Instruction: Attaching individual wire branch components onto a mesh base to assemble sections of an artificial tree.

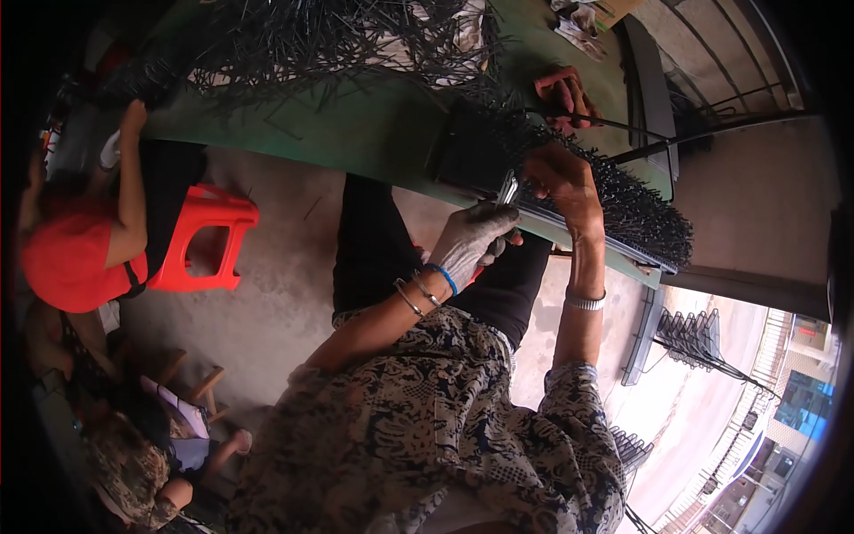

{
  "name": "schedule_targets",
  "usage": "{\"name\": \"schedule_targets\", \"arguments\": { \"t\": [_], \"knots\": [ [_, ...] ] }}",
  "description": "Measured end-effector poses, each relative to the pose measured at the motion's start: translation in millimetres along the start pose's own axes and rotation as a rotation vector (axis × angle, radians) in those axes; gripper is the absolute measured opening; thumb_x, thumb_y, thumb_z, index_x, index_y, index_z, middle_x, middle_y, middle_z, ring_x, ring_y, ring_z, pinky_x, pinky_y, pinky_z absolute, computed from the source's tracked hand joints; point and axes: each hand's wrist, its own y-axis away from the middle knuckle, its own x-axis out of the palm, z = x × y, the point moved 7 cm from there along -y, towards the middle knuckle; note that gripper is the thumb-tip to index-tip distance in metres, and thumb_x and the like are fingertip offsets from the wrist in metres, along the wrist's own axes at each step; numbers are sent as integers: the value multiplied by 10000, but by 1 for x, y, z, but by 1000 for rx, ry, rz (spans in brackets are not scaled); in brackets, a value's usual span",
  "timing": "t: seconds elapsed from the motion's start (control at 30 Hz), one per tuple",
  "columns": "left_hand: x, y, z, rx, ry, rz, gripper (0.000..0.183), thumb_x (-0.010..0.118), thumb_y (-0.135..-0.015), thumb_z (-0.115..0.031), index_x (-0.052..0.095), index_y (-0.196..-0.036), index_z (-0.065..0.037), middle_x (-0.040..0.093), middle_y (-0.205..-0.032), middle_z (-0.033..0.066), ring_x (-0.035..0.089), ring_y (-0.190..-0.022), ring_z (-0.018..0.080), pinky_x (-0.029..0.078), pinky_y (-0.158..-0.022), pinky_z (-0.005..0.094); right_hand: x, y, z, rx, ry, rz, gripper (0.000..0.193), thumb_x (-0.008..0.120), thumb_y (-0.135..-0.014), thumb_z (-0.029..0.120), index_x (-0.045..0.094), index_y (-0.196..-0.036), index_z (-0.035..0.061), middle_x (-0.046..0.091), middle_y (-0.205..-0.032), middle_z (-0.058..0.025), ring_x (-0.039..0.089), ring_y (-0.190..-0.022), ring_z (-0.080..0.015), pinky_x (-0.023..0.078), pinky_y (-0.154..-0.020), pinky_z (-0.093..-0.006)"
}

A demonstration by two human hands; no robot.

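Beside the near edge of the green table (374,147), clasped a few slim silvery metal pieces (507,189) in the gloved left hand (470,238), with fingers curled firmly round the lower ends and the upper ends poking out above the fist, tilted a little. Bent the fingers of the bare right hand (565,182) just beside those free ends, half closed with a downward curl; could not tell whether touching the metal or pinching something small, with the fingertips too dark to read. Wore a blue band (443,278) and silvery bangles (418,294) at the left wrist, plus a silvery bracelet (584,303) at the right. Held the metal close in front of a dark block-like mass (476,147) at the table's edge. Had a dense, bristling row of thin black rods (648,206) just behind and to the right of the right hand, with a crumpled reddish cloth (567,96) past it. Faced a loose heap of black strips (329,53) farther across the tabletop, well apart from both hands.
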Motion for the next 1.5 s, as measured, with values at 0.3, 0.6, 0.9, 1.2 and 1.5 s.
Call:
{"name": "schedule_targets", "arguments": {
  "t": [0.3,0.6,0.9,1.2,1.5],
  "knots": [
    [-23,-16,12,-26,232,-111,210,620,-960,-257,644,-1034,-62,697,-818,79,652,-631,136,559,-541,285,-32,1,31,-400,308,-533,76,587,-951,76,589,-964,1,677,-791,-62,608,-651,-99,485,-619,-240],
    [-34,-18,24,-98,258,-96,243,581,-981,-283,628,-1068,-61,686,-821,96,666,-635,169,582,-554,312,-25,-8,11,-266,429,-607,88,588,-946,77,622,-1024,54,692,-829,-42,618,-657,-79,483,-642,-249],
    [-19,-5,1,0,179,-55,258,595,-981,-266,660,-1039,-23,681,-761,98,551,-499,91,453,-462,233,-5,1,22,-542,933,-672,216,638,-907,173,668,-1118,136,629,-999,-129,636,-851,-354,502,-724,-406],
    [-13,-6,-3,31,122,-15,275,594,-980,-264,668,-1075,-17,696,-765,102,568,-515,86,419,-447,204,29,16,7,-253,316,116,147,596,-920,77,648,-1006,-30,677,-914,-58,610,-815,-104,487,-715,-253],
    [-27,-14,4,-29,112,-80,321,567,-985,-324,618,-1101,-29,704,-854,120,666,-632,155,582,-521,299,-17,7,34,-403,427,-581,77,595,-933,74,625,-936,3,705,-810,-62,594,-604,-76,480,-583,-237]
  ]
}}
